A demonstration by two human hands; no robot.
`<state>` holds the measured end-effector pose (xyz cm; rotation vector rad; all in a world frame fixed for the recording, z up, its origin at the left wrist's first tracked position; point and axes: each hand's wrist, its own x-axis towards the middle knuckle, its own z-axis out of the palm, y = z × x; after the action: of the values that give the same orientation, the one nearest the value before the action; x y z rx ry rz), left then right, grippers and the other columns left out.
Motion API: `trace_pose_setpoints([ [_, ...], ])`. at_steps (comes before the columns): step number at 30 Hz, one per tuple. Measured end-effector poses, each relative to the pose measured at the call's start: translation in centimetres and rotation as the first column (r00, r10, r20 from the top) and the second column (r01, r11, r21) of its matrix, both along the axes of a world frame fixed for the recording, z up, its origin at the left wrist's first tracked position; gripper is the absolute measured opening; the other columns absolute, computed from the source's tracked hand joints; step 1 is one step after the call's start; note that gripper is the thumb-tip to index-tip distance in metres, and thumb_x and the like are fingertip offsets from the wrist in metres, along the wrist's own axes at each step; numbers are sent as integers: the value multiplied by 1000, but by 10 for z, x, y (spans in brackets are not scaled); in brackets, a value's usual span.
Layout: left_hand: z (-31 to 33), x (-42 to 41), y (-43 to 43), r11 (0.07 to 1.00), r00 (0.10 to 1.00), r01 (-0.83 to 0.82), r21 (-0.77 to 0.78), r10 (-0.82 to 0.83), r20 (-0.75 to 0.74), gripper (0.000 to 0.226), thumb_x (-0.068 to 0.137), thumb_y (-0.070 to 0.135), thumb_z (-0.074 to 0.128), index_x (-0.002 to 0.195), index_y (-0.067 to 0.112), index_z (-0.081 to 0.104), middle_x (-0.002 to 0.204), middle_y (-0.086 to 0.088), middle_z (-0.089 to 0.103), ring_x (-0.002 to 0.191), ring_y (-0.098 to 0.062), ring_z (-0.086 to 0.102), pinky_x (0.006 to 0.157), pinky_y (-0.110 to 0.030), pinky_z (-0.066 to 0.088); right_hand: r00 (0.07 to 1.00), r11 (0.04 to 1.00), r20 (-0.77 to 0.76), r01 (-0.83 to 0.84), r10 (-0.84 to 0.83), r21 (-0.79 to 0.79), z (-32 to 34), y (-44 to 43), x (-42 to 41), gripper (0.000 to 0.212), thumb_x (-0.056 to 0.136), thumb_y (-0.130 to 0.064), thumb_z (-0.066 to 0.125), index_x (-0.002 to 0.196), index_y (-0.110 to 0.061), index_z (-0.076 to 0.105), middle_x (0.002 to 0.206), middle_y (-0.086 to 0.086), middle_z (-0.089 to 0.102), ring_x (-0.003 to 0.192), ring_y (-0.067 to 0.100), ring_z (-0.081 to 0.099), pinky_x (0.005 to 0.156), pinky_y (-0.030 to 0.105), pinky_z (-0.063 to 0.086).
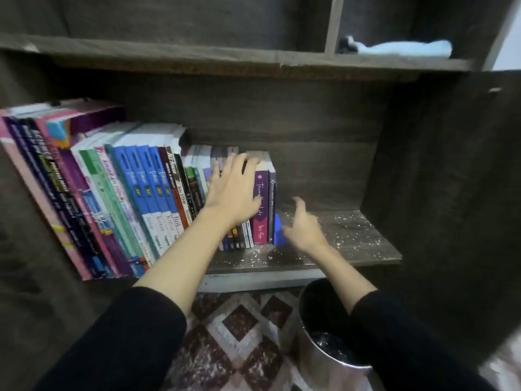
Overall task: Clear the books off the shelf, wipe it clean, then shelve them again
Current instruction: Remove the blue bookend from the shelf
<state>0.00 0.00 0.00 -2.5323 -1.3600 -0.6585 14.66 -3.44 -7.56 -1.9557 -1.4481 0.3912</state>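
The books [135, 187] stood in a row on the left half of the lower shelf [352, 235], tall ones leaning at the far left, a set of blue spines in the middle and shorter paperbacks toward the right end. A purple book [260, 204] and a thin dark book [271, 204] closed the row. The left hand [234, 190] lay on the short paperbacks just left of the purple book, fingers spread and nearly straight against the spines, tips at their top edges, gripping nothing that could be seen. The right hand [306, 227] hung relaxed over the bare part of the shelf, thumb raised and fingers pointing at a small blue object [279, 235] that stood against the thin dark book. Blur hid whether the fingers touched it. The bare shelf board was strewn with white specks. Both arms wore black sleeves [127, 342] pushed up past the wrists. On the board above, in the right compartment, lay a light blue cloth [406, 48]. Below the shelf a shiny metal bin [318, 359] stood on a diamond-patterned floor [239, 334], under the right forearm.
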Motion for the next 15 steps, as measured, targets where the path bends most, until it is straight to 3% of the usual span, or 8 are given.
trace_pose_setpoints([
  [3, -10, 7, 14, 999, 998, -51, 10, 51, -25, 78, 90, 37, 56, 150, 15, 11, 158, -6, 8, 146, -26, 2, 116, -48, 1, 999, 1000, -34, 0, -1, -22, -17, 13, -1, 72, 92, -10, 54, 150, -18, 12, 107, 21, 64, 97, 36, 62, 90, 46, 49],
  [8, -21, 22, 36, 986, 992, -90, 142, 103, -80, 76, 92, 48, 46, 150, 16, 10, 157, -4, 15, 146, -24, 6, 113, -56, -5, 997, 1000, -72, -24, 23, -11, -32, 37, -3, 68, 92, -8, 48, 150, -16, 14, 115, 24, 61, 102, 37, 60, 90, 43, 49],
  [12, -31, 33, 46, 962, 989, -105, 251, 128, -75, 66, 89, 53, 44, 145, 20, 29, 145, 1, 38, 136, -24, 29, 110, -62, 1, 994, 998, -100, -51, 54, 25, -36, 39, -8, 61, 95, -5, 41, 150, -16, 17, 110, 24, 62, 98, 37, 61, 76, 33, 45],
  [15, -42, 33, 54, 927, 987, -116, 356, 147, -62, 60, 85, 54, 44, 134, 20, 46, 130, 0, 53, 116, -25, 48, 105, -57, 15, 994, 999, -94, -50, 51, 15, -43, 39, -9, 60, 95, -8, 39, 150, -22, 19, 109, 26, 61, 100, 40, 59, 81, 38, 45],
])
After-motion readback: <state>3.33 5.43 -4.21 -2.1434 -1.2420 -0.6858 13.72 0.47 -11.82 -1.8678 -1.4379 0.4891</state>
